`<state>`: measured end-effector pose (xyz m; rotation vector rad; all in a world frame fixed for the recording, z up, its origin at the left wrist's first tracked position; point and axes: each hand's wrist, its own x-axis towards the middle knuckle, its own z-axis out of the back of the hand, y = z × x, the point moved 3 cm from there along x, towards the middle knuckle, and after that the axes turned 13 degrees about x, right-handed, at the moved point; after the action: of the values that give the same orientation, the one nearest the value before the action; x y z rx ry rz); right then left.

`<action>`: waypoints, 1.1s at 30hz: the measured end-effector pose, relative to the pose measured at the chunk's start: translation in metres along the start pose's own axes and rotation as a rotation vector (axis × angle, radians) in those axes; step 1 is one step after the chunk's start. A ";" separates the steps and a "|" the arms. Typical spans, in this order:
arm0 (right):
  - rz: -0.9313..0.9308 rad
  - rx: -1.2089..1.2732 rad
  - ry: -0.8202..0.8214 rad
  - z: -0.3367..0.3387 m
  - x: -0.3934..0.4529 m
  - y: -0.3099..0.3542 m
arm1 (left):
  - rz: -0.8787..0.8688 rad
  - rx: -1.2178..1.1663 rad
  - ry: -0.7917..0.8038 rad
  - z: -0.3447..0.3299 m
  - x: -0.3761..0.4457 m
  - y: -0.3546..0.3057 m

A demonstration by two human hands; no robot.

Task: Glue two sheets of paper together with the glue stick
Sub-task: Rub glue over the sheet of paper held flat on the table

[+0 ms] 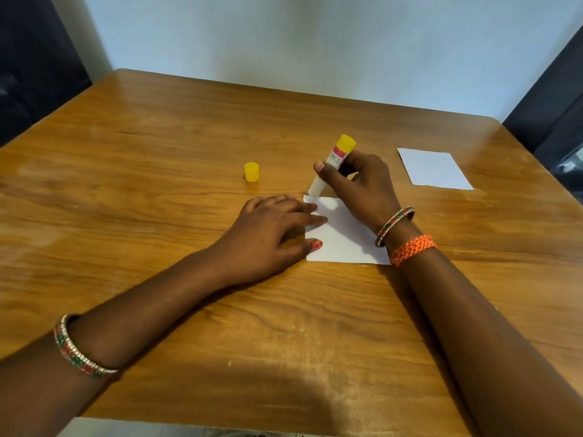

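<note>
Nearest the lens: two bare forearms reaching in over the wooden table (157, 152), beaded bangle (79, 348) low on the left arm, a matching bangle (394, 225) and an orange woven band (412, 249) on the right wrist.

Left hand (271, 231), palm down, fingers straight and spread, pressing flat. Fingertips and thumb lying over the left edge of the near sheet of paper (344, 241), pinning it to the table; heel of the hand on bare wood beside it.

Right hand (359, 184), arched above the far side of that same sheet, fingers and thumb curled round the glue stick (331, 165), gripping it mid-barrel. Stick tilted, yellow base up and leaning to the right, open white end down and to the left. Tip right at the sheet's far left corner, just beyond the left fingertips; touching the paper or only hovering at its edge, cannot tell from this angle.

Yellow cap (251, 171) off the stick, standing upright on the table, left of the glue stick and beyond the left hand, apart from both.

Second sheet of paper (433, 168) lying flat by itself far right on the table, well apart from the hands and from the near sheet, untouched.

Pale wall (315, 42) behind the table's far edge, dark shapes (31, 58) at both upper corners.
</note>
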<state>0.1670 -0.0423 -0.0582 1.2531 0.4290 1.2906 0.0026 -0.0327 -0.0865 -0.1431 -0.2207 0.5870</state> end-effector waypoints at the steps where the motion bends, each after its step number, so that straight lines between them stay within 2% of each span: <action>1: 0.005 -0.004 0.007 0.000 0.000 0.000 | 0.000 -0.001 -0.002 0.000 0.000 0.000; 10: 0.047 -0.088 0.106 -0.006 0.001 0.000 | -0.007 -0.024 -0.040 0.001 0.000 0.002; 15: 0.029 -0.106 0.102 -0.003 0.001 -0.002 | -0.025 -0.040 -0.089 0.008 -0.002 0.003; 20: -0.002 -0.106 0.095 -0.002 -0.001 -0.002 | -0.006 -0.097 -0.047 0.010 -0.004 0.009; 33: 0.030 -0.143 0.132 -0.001 -0.001 0.003 | 0.003 -0.064 -0.081 0.011 -0.005 0.006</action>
<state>0.1644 -0.0438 -0.0564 1.0625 0.4056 1.4096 -0.0074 -0.0296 -0.0774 -0.1814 -0.3178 0.5899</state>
